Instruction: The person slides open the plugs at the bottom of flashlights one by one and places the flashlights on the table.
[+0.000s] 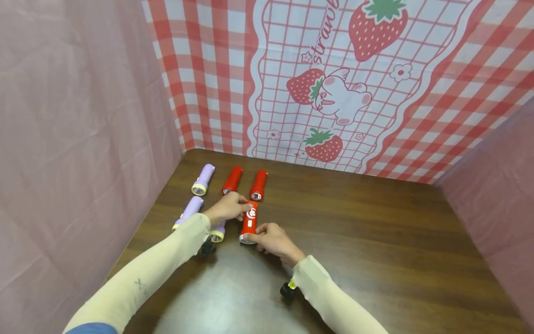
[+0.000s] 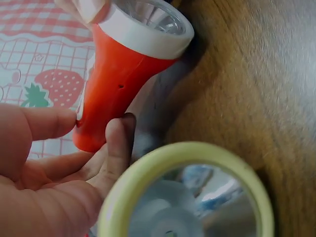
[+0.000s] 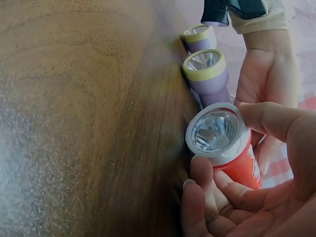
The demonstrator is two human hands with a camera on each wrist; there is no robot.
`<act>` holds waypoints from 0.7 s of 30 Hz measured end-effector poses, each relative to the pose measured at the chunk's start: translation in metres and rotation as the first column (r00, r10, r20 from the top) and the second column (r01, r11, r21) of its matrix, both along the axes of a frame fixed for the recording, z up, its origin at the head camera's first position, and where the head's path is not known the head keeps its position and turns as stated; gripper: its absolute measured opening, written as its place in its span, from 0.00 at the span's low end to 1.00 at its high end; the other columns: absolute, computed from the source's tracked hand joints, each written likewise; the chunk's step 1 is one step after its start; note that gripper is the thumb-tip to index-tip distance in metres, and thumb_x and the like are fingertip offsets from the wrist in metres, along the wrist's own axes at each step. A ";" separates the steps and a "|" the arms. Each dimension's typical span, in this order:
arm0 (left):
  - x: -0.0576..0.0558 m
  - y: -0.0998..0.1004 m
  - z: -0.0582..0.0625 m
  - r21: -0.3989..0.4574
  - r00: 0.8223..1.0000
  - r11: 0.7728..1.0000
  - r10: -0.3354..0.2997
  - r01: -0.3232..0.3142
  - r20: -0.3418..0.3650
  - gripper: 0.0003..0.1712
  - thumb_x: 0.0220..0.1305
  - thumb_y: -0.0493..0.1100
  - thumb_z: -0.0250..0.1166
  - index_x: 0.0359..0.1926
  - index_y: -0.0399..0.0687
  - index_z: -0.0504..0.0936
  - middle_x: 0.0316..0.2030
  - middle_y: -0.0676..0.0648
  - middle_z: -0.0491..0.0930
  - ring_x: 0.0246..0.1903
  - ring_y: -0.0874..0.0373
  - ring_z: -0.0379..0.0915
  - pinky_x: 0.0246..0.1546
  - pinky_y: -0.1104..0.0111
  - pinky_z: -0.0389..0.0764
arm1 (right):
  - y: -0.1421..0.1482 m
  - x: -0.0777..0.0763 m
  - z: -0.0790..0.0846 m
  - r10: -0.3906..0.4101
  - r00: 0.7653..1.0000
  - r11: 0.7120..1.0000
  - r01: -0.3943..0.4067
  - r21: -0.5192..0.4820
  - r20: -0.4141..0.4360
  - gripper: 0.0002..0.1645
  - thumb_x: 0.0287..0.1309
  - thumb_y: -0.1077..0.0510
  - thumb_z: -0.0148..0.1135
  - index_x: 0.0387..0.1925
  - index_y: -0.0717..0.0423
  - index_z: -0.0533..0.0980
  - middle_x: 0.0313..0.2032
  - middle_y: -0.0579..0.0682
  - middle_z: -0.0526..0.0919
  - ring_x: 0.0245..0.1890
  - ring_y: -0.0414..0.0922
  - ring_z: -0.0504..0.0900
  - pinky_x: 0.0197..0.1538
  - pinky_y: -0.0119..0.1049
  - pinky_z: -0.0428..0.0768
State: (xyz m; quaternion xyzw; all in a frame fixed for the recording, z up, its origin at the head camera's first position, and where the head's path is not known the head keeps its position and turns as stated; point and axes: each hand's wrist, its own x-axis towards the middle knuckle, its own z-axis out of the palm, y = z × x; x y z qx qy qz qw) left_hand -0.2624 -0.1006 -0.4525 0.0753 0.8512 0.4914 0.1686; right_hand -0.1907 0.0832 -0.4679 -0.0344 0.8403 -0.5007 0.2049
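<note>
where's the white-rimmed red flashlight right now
In the head view, the white-rimmed red flashlight is held between the left hand and right hand, just right of a purple flashlight.

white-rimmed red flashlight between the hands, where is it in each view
Head: white-rimmed red flashlight, below, slightly left of centre.
Left wrist: top, slightly left of centre.
Right wrist: lower right of centre.
Shared landmark: nearest yellow-rimmed purple flashlight, respectively left, below, above it.
</note>
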 end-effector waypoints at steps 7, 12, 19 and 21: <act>0.000 -0.002 -0.004 0.092 0.995 0.993 0.068 -0.074 0.066 0.19 0.75 0.42 0.63 0.54 0.27 0.82 0.39 0.41 0.85 0.28 0.57 0.80 0.37 0.64 0.85 | 0.003 -0.002 -0.001 0.024 1.000 0.999 -0.024 -0.033 0.017 0.26 0.55 0.46 0.77 0.42 0.62 0.78 0.27 0.54 0.85 0.24 0.45 0.81 0.30 0.36 0.81; 0.000 -0.003 -0.003 0.124 0.992 0.987 0.094 -0.104 0.081 0.17 0.75 0.40 0.63 0.51 0.26 0.82 0.40 0.40 0.84 0.31 0.56 0.79 0.38 0.65 0.85 | 0.003 -0.003 -0.001 0.024 1.000 0.999 -0.024 -0.030 -0.009 0.27 0.56 0.47 0.76 0.45 0.63 0.79 0.30 0.51 0.86 0.24 0.44 0.82 0.29 0.36 0.81; 0.001 -0.004 -0.002 0.164 0.991 0.979 0.111 -0.122 0.076 0.18 0.75 0.40 0.62 0.53 0.25 0.80 0.40 0.40 0.83 0.32 0.57 0.78 0.41 0.64 0.84 | 0.002 -0.002 -0.003 0.031 0.999 0.999 -0.031 -0.017 -0.011 0.28 0.61 0.46 0.73 0.51 0.64 0.79 0.26 0.52 0.84 0.23 0.43 0.80 0.27 0.35 0.80; 0.002 -0.003 -0.002 0.173 0.991 0.977 0.112 -0.123 0.072 0.19 0.75 0.40 0.61 0.54 0.24 0.80 0.40 0.40 0.83 0.32 0.57 0.78 0.41 0.64 0.84 | 0.001 -0.002 -0.004 0.029 1.000 0.999 -0.029 -0.017 -0.011 0.27 0.61 0.46 0.72 0.50 0.64 0.80 0.25 0.51 0.83 0.23 0.43 0.80 0.27 0.35 0.80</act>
